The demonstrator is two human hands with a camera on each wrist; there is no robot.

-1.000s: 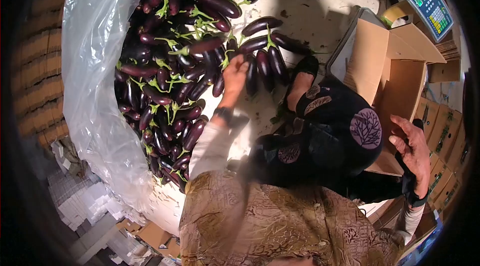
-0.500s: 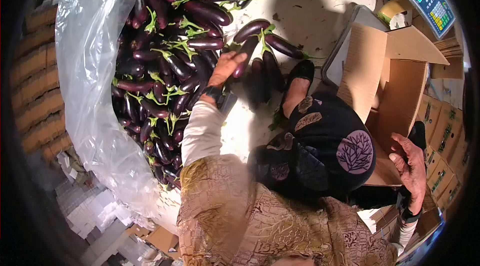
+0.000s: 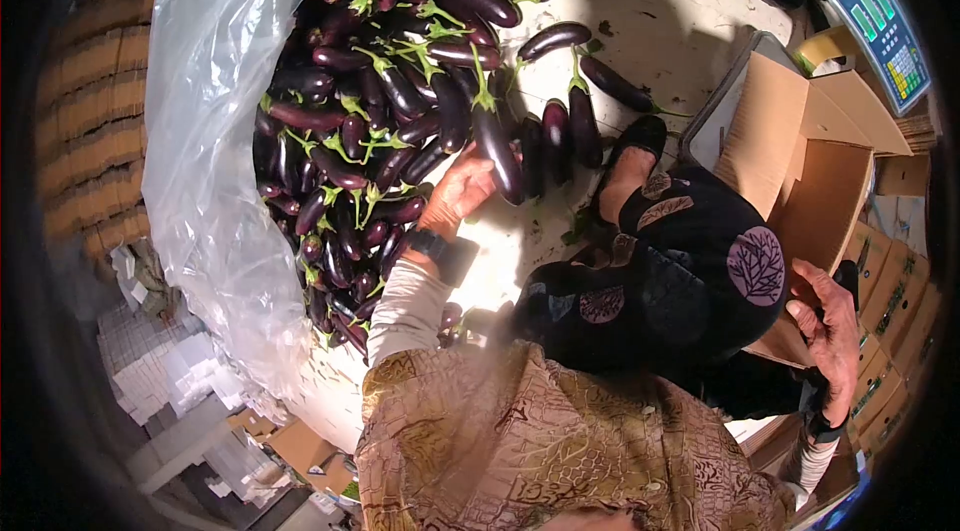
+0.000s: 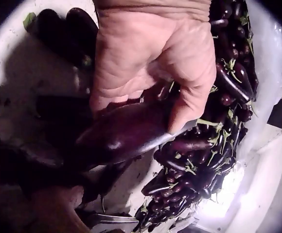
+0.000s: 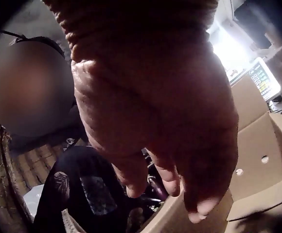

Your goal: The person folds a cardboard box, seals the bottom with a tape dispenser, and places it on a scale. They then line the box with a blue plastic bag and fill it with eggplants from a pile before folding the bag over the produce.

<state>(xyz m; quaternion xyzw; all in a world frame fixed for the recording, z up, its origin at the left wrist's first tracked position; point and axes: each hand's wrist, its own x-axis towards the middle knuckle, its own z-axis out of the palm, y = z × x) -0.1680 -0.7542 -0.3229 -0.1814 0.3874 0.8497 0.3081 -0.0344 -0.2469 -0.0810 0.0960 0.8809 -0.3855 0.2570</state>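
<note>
The left hand (image 3: 465, 186) grips a dark purple eggplant (image 3: 496, 151) at the inner edge of the heap; in the left wrist view that hand (image 4: 153, 58) has thumb and fingers around the eggplant (image 4: 126, 133). Several eggplants (image 3: 557, 141) lie just beyond it on the pale surface. Beside the open cardboard box (image 3: 825, 201), the right hand (image 3: 830, 326) is held with loosely bent fingers and nothing in it. The right wrist view shows this hand (image 5: 155, 107) with fingers hanging down near the box (image 5: 257, 160).
A large eggplant heap (image 3: 350, 121) is bordered by clear plastic sheeting (image 3: 215, 131). Another person in a dark patterned head covering (image 3: 690, 271) bends between the hands. A scale display (image 3: 880, 26) stands behind the box, and stacked cartons (image 3: 895, 301) are at the right.
The left hand has drawn back toward the body and now holds an eggplant upright in view, stem pointing away. The right hand stays beside the box. The head view has shifted slightly.
</note>
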